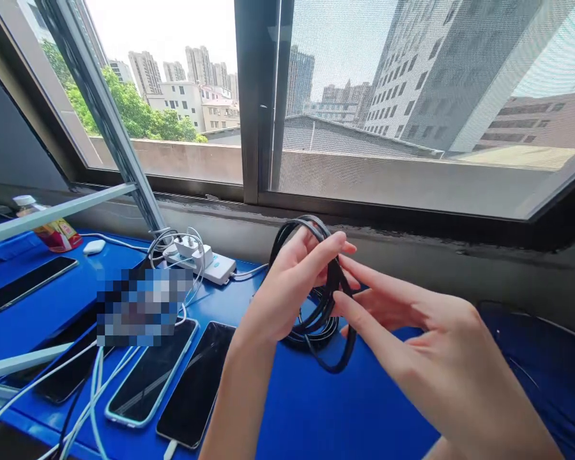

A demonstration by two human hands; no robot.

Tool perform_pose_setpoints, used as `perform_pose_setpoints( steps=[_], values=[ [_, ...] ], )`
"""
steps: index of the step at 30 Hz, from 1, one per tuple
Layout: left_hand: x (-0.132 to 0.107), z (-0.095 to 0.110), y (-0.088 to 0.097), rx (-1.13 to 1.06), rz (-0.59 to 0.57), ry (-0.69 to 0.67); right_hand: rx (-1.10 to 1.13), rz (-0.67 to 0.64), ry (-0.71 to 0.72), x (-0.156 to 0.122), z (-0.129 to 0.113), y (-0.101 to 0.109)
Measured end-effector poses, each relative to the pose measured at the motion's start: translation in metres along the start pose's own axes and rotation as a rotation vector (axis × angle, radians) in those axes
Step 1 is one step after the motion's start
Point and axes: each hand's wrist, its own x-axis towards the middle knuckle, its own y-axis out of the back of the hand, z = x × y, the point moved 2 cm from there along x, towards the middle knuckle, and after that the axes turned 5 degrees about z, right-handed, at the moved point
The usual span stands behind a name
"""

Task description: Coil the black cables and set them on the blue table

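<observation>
1. Cable, black and coiled in loops, held above the blue bench in front of the window.
2. Left hand closed around the coil, thumb and fingers pinching the loops together at the top.
3. Right hand mostly open, fingers stretched out, fingertips touching the coil's right side; no firm grip there.
4. Step looks like coiling or tidying the loops; a loose loop hangs below. Next move likely needs the right hand to gather that loop while the left keeps its pinch.
5. Phones lie screen-up on the bench at left, white charger cables beside them, power strip near the window, bottle far left.
</observation>
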Motion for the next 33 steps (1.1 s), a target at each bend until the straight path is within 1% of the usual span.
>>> perform_pose_setpoints(
  steps=[1, 3, 6, 7, 9, 12, 14, 16, 21, 23, 25, 29, 31, 33],
  values=[
    [0.0, 0.001, 0.002, 0.027, 0.015, 0.007, 0.033, 0.006, -0.013, 0.001, 0.0, -0.002],
    [-0.001, 0.003, 0.007, 0.103, 0.012, 0.007, 0.072, 0.081, -0.044, 0.003, 0.002, -0.004],
    [-0.004, 0.009, 0.017, 0.23, -0.018, -0.016, 0.112, 0.271, -0.122, 0.009, 0.008, -0.003],
    [-0.005, 0.011, 0.021, 0.26, -0.012, -0.031, 0.132, 0.333, -0.15, 0.01, 0.01, -0.001],
    [-0.007, 0.015, 0.03, 0.286, 0.052, -0.074, 0.178, 0.454, -0.201, 0.014, 0.014, 0.006],
    [-0.006, 0.019, 0.045, 0.231, 0.203, -0.171, 0.237, 0.593, -0.27, 0.02, 0.018, 0.019],
    [-0.004, 0.021, 0.052, 0.16, 0.295, -0.237, 0.275, 0.616, -0.318, 0.024, 0.021, 0.026],
    [-0.001, 0.02, 0.056, 0.109, 0.376, -0.283, 0.321, 0.606, -0.353, 0.027, 0.024, 0.031],
    [0.006, 0.017, 0.058, 0.117, 0.561, -0.381, 0.391, 0.57, -0.384, 0.029, 0.023, 0.031],
    [0.009, 0.015, 0.058, 0.097, 0.62, -0.431, 0.4, 0.595, -0.399, 0.028, 0.021, 0.03],
    [0.012, 0.013, 0.058, 0.033, 0.66, -0.454, 0.392, 0.642, -0.423, 0.027, 0.022, 0.029],
    [0.018, 0.006, 0.066, -0.108, 0.785, -0.47, 0.365, 0.738, -0.352, 0.026, 0.026, 0.032],
    [0.022, 0.003, 0.07, -0.123, 0.796, -0.5, 0.385, 0.751, -0.34, 0.026, 0.029, 0.034],
    [0.025, 0.001, 0.073, -0.131, 0.756, -0.51, 0.397, 0.74, -0.347, 0.025, 0.029, 0.037]
  ],
)
